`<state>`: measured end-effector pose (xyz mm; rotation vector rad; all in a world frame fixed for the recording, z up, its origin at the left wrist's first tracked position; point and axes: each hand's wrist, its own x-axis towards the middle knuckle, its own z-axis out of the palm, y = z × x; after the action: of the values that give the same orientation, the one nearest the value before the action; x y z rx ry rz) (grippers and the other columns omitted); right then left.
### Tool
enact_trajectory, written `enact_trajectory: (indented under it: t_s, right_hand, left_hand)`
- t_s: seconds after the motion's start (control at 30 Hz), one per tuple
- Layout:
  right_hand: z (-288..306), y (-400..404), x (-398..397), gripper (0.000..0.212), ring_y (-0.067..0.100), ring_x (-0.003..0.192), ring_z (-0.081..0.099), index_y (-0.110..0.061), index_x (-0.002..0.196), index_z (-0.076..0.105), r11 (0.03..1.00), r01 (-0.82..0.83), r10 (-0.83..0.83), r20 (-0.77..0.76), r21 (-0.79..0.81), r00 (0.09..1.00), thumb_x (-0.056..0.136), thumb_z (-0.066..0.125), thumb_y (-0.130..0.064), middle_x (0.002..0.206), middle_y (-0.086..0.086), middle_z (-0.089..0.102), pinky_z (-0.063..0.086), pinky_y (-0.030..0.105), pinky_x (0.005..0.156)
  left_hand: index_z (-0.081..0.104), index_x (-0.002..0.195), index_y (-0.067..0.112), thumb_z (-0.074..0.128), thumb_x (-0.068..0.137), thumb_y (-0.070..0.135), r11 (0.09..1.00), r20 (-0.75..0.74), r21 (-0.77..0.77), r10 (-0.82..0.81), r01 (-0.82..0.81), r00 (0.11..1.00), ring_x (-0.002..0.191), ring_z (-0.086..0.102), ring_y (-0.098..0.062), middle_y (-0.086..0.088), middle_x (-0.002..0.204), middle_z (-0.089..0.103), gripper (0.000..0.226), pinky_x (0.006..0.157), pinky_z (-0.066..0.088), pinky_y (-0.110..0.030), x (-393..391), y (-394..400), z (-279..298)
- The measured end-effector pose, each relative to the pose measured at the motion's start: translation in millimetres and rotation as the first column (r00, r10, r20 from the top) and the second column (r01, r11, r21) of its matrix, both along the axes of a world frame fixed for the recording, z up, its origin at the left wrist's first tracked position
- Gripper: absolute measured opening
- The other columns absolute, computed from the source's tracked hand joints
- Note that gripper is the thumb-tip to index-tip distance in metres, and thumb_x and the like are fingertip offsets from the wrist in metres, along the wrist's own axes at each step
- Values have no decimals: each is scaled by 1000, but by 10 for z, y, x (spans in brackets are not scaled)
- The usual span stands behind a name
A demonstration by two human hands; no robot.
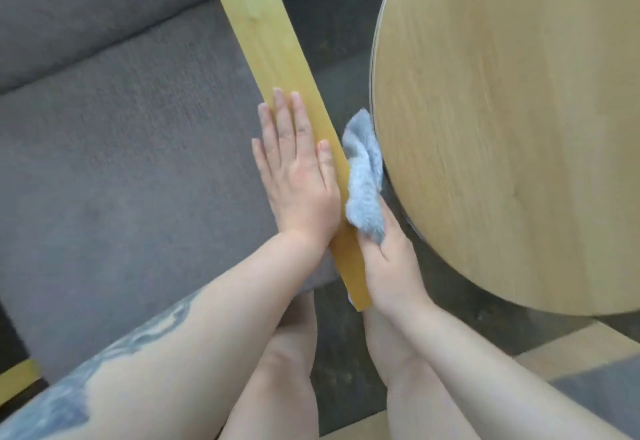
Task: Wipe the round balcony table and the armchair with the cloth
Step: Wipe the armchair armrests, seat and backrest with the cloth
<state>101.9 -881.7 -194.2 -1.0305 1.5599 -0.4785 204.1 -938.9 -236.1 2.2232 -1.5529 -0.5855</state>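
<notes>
Left hand (298,169): flat, fingers straight, on the smooth wooden armrest (277,93).
Right hand (388,259): grasps crumpled grey cloth (363,176).
Counter (502,128): round, pale woodgrain.

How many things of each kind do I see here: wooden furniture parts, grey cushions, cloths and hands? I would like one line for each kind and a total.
Wooden parts: 3, the armrest, the round table, a second armrest end
Grey cushions: 2, seat cushion, back cushion
Cloths: 1, cloth
Hands: 2, left hand, right hand
Total: 8
</notes>
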Motion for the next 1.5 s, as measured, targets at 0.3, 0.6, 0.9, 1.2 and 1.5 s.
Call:
enact_trajectory:
  t_s: [0.3, 0.6, 0.9, 1.2, 1.5]
  right_hand:
    - [-209, 142, -109, 64, 30, 140, 31, -13, 149, 29, 931, -308, 254, -259, -194, 932, 89, 47, -1, 152, 14, 32, 34, 46, 110]
    - [-155, 527, -378, 61, 30, 144, 20, -9, 137, 46, 544, -815, 529, -671, -201, 519, 80, 38, -30, 151, 11, 36, 11, 44, 118]
    - [-169, 631, -559, 60, 20, 139, 29, -12, 136, 51, 403, -862, 616, -605, -308, 504, 78, 42, -26, 147, 4, 43, 12, 35, 118]
    - [-120, 62, -204, 67, 18, 144, 22, -16, 142, 43, 513, -815, 530, -647, -269, 548, 76, 36, -27, 153, 3, 35, 13, 39, 118]
    - [-144, 4, -206, 67, 18, 142, 26, -20, 140, 43, 368, -896, 562, -708, -250, 428, 74, 51, -26, 148, -2, 41, 13, 40, 118]
  left_hand:
    - [26, 148, 0, 27, 97, 24, 994, 42, -109, -24, 29, 999, 145, 12, -38, -20, 156, 22, 56, 117, 5, -37, 2, 65, -133]
    - [18, 151, 7, 21, 98, 30, 998, 83, -43, -45, 49, 996, 148, 3, -30, -12, 160, 12, 58, 116, -4, -30, 15, 55, -63]
    - [7, 153, 11, 20, 99, 30, 996, 156, 68, -72, 62, 985, 148, -5, -23, -8, 161, 0, 59, 118, -5, -30, 17, 51, 11]
    - [16, 151, 13, 22, 95, 24, 975, -346, 77, -171, 209, 923, 143, -7, -5, -3, 161, 2, 58, 108, -8, -4, 439, 14, 164]
    - [0, 148, 30, 16, 94, 47, 951, -407, 32, -269, 308, 873, 141, -19, 3, 16, 155, -9, 59, 119, -8, -34, 500, 76, 55]
